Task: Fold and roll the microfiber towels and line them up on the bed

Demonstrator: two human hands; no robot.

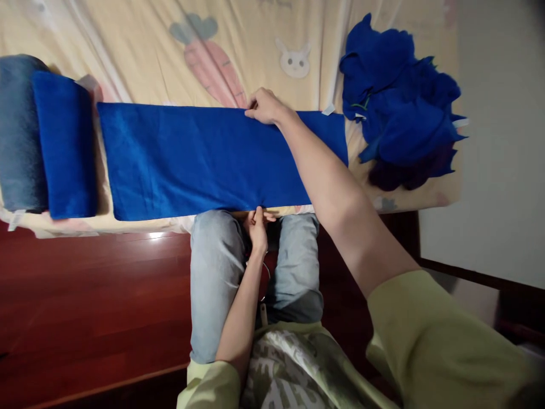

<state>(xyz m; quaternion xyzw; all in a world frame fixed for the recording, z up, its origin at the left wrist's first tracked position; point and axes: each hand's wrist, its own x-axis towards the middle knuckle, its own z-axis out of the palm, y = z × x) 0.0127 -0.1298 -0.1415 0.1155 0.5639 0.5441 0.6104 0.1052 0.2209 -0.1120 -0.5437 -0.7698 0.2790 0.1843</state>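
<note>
Okay, so the blue towel (191,162) lies stretched out along the near edge of the bed (264,34), between a loose pile (395,108) on the right and two bundles, a blue one (66,147) and a greyish one (19,136), on the left. The right hand (264,106) is on the far edge, thumb and fingers pressed together, seemingly pinching the hem. The left hand (258,226) is at the near edge between the knees (215,233), thumb and forefinger apparently nipping the cloth, other fingers sticking out loosely. My worry is the grip: both hands sit right of the middle, so if they lift, the long left end could drag or sag and crease. There are already ripples left of centre (soft fabric, I'd guess, so it won't hold a line well). Uneven pulling could skew it too, and the near edge is close enough to the lap that it might slip off the bed.
</note>
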